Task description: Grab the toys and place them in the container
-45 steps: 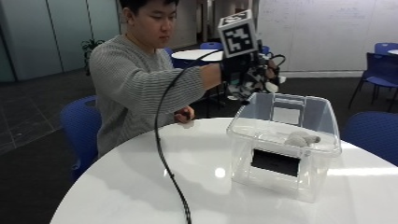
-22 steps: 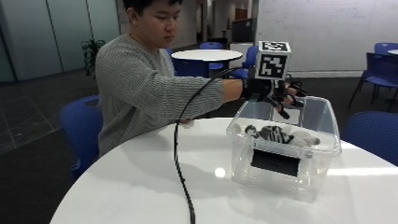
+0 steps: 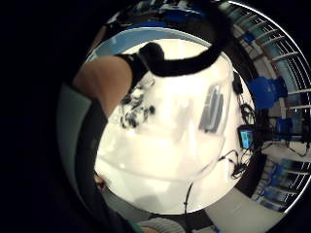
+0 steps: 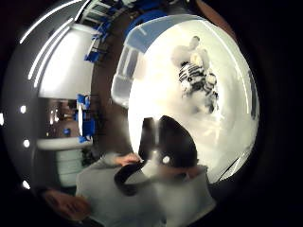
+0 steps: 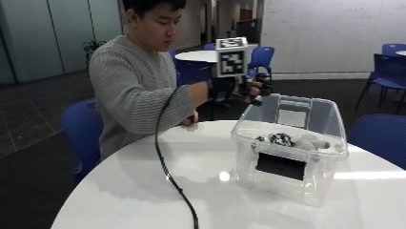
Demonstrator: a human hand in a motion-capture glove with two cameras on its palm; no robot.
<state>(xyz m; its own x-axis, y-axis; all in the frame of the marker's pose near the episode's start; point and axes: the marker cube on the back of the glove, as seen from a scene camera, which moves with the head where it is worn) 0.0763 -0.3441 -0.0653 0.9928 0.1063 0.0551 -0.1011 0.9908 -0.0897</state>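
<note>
A clear plastic container (image 5: 282,183) with a dark label stands on the right of the white round table (image 5: 146,191). Inside it lie a black-and-white striped plush toy (image 5: 279,139) and a pale toy (image 5: 309,142) beside it. My gloved right hand (image 5: 256,90) hovers above the container's back left corner, fingers loosely curled, holding nothing. Both palm views look down into the container at the striped toy (image 4: 196,78) (image 3: 136,109), and the thumb side view also shows the pale toy (image 4: 191,54). No toy shows on the table outside the container.
The person's bare left hand (image 5: 189,120) rests at the table's far edge. A black cable (image 5: 168,176) trails across the tabletop to the front edge. Blue chairs (image 5: 79,129) stand around the table, another (image 5: 380,138) behind the container.
A second ago my hand was raised left of the container. It then reached over the container, where the striped toy now lies, and has drawn back left without it.
</note>
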